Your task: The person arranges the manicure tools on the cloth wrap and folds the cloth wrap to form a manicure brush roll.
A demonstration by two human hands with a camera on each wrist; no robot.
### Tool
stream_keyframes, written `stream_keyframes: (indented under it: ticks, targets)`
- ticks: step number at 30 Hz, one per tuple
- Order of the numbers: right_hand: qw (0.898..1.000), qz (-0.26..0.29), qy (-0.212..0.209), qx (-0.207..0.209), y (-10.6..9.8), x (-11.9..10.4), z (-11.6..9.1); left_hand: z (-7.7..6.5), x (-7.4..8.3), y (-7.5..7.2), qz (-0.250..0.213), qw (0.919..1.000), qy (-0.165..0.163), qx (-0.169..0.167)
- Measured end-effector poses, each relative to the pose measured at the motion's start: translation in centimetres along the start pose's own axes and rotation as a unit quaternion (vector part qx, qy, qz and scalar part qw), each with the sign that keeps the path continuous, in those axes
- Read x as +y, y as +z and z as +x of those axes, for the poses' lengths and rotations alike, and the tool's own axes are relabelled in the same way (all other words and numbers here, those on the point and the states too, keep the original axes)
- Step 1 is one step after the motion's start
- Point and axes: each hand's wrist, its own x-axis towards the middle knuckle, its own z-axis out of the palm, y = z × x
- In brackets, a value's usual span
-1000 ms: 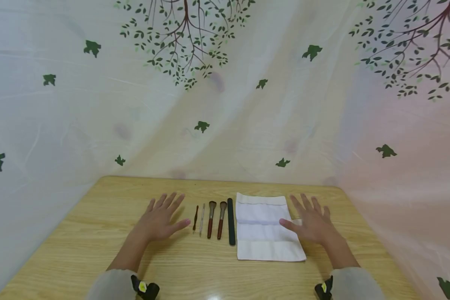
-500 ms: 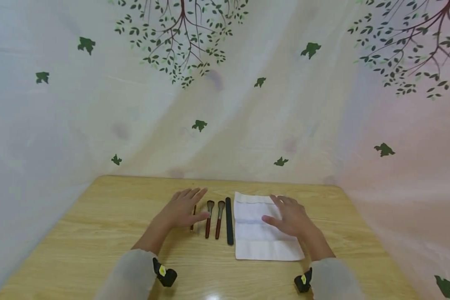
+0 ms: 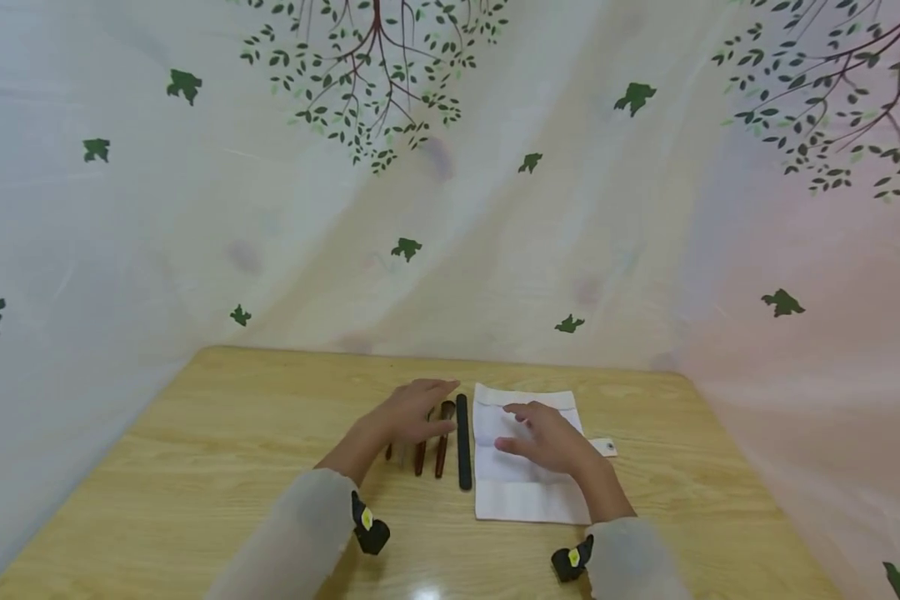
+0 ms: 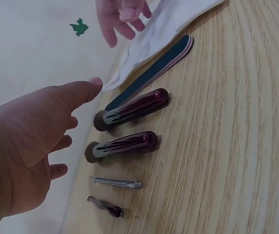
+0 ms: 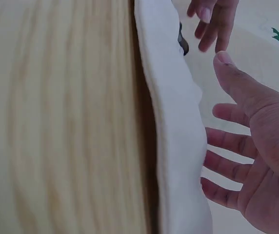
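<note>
In the head view my left hand [image 3: 416, 412] hovers over the tools with its fingers relaxed and holding nothing. My right hand [image 3: 547, 437], likewise holding nothing, is above a white cloth [image 3: 528, 502] that lies flat. Left of the cloth is a dark nail file [image 3: 463, 446]. In the left wrist view two makeup brushes [image 4: 138, 107] with dark red handles lie beside the file. Beyond them are a slim silver tool [image 4: 117, 183] and a short dark red tool [image 4: 105, 206]. The left hand partly hides these tools in the head view.
A small white tab [image 3: 604, 447] with a snap sticks out from the cloth's right side. The wooden table [image 3: 195, 475] reaches back to a light curtain [image 3: 307, 267] printed with leaves and branches. Each sleeve carries a black wrist camera [image 3: 372, 533].
Both hands have moved inward: my left hand rightward over the brushes, my right hand leftward over the cloth. Their spread fingers have drawn closer together. The tools and cloth remain in place.
</note>
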Motion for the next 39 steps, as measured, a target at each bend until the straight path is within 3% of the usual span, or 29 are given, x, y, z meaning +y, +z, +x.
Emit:
stream_keyframes:
  ticks: [6,15,22,39]
  targets:
    - [0.999,0.041,-0.016,-0.01,0.1,-0.8,0.2,1.8,0.1,0.7,-0.025,0.9996,-0.007,-0.01]
    - [0.995,0.072,-0.06,-0.026,0.8,-0.4,0.3,3.1,-0.1,1.5,-0.061,0.9972,-0.033,-0.028]
    - [0.993,0.084,-0.083,-0.028,1.4,0.1,0.5,3.7,-0.6,1.8,-0.053,0.9973,-0.041,-0.032]
    - [0.992,0.106,-0.067,-0.017,2.0,1.0,0.9,4.0,-0.7,1.8,-0.06,0.9956,-0.06,-0.039]
